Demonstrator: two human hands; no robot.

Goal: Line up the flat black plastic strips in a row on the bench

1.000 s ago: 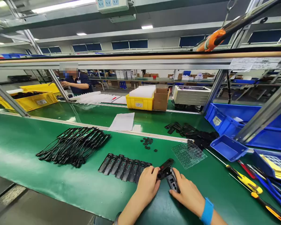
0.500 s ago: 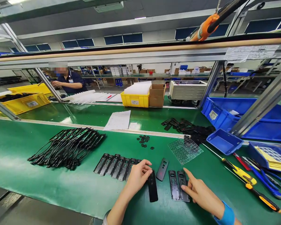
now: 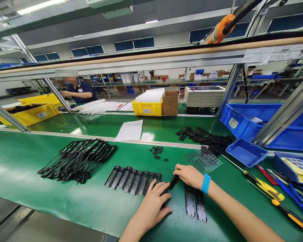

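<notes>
My right hand [image 3: 188, 175] pinches the far end of a black plastic cover [image 3: 174, 182], which lies slanted near the green bench top. My left hand [image 3: 154, 205] is spread palm down at the right end of a row of black plastic shells [image 3: 132, 181]. Its fingertips reach close to the near end of the pinched cover. Something dark shows beneath the left fingers, mostly hidden. Two more shells, one of them a black shell [image 3: 201, 206], lie side by side below my right wrist, their far ends covered by the hand.
Black cabled circuit boards [image 3: 83, 158] are heaped on the left. Small black rings [image 3: 157, 151], a clear gridded sheet [image 3: 202, 161] and dark covers [image 3: 194, 133] lie beyond my hands. Screwdrivers [image 3: 265, 188], pliers and blue bins [image 3: 246, 153] occupy the right. A co-worker [image 3: 79, 90] sits across the bench.
My right hand has moved left and up from the two shells to grip the loose cover. My left hand has spread out, and the dark piece it touched is now mostly out of sight.
</notes>
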